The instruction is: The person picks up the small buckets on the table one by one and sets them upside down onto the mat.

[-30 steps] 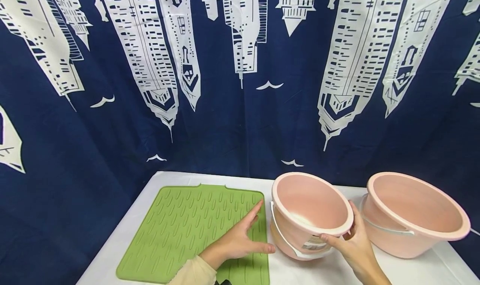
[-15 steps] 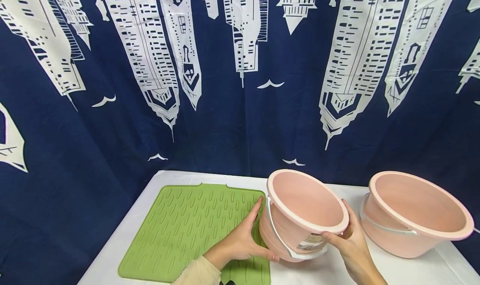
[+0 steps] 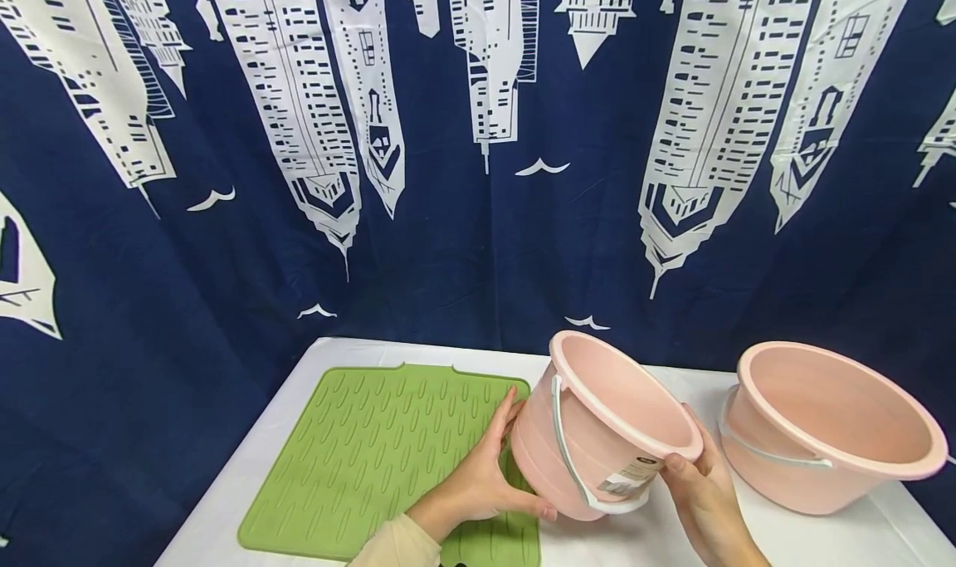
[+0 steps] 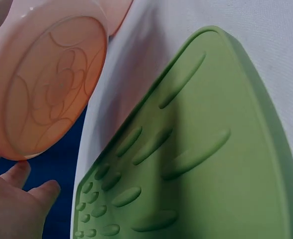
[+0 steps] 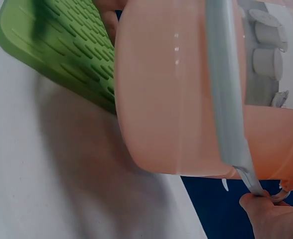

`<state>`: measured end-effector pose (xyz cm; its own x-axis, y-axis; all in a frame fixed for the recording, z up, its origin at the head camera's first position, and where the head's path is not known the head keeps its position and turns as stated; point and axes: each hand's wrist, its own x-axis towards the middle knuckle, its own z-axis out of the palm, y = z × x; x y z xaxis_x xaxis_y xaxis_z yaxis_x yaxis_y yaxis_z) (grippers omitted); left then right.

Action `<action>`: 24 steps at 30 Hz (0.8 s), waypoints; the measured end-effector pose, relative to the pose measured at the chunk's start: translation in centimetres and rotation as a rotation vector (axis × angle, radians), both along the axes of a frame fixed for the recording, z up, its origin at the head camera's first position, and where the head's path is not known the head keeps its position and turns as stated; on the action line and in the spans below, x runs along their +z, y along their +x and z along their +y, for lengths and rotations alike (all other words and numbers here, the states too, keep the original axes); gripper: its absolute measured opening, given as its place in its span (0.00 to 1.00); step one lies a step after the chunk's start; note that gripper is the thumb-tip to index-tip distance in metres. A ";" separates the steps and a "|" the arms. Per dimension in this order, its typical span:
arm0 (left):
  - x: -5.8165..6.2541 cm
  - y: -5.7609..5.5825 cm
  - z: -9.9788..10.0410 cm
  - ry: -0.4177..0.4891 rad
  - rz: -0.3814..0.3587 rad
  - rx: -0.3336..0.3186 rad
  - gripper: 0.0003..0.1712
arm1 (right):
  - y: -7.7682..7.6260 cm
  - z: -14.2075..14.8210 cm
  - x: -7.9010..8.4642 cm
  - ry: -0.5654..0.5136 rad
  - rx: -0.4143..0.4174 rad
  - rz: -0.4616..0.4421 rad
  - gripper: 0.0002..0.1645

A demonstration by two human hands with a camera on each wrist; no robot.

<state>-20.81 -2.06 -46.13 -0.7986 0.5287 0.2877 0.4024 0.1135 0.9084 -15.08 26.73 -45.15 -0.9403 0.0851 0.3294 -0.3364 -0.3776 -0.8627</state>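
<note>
A pink plastic bucket (image 3: 541, 451) is held tilted over the white table, its mouth leaning right. My right hand (image 3: 702, 488) grips its rim on the right side, thumb outside near the paper label (image 3: 631, 476). The white handle (image 3: 568, 451) hangs down the near side. At the lower left, my left hand (image 3: 481, 480) spreads along the bucket's base, fingers and thumb stretched out. In the left wrist view, the round base (image 4: 57, 92) with a flower pattern is exposed, and fingertips (image 4: 19, 169) of the left hand meet its edge. The right wrist view shows the bucket's side (image 5: 161, 99) close up.
A green drying mat (image 3: 373, 459) with raised ridges lies on the left of the white table (image 3: 257, 459). A second, wider pink bucket (image 3: 807, 484) stands on the right. A dark blue curtain (image 3: 448, 260) with white buildings hangs behind.
The bucket has risen, shifted a little left and tipped further to the right. The left hand has come up against its base. The right hand keeps its hold on the rim.
</note>
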 end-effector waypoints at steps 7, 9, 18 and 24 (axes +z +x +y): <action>-0.1 0.1 0.3 0.032 0.048 0.032 0.82 | 0.0 0.1 -0.4 -0.088 0.010 0.010 0.61; -0.1 0.2 0.2 0.020 0.045 0.066 0.81 | 0.0 0.0 -0.5 -0.091 0.006 0.009 0.59; 0.3 0.8 0.5 -0.004 0.000 0.161 0.81 | 0.0 -0.2 -0.9 -0.178 0.006 0.034 0.35; 0.1 0.8 0.6 0.026 -0.044 0.166 0.81 | 0.4 -0.7 -0.9 -0.207 0.041 0.023 0.28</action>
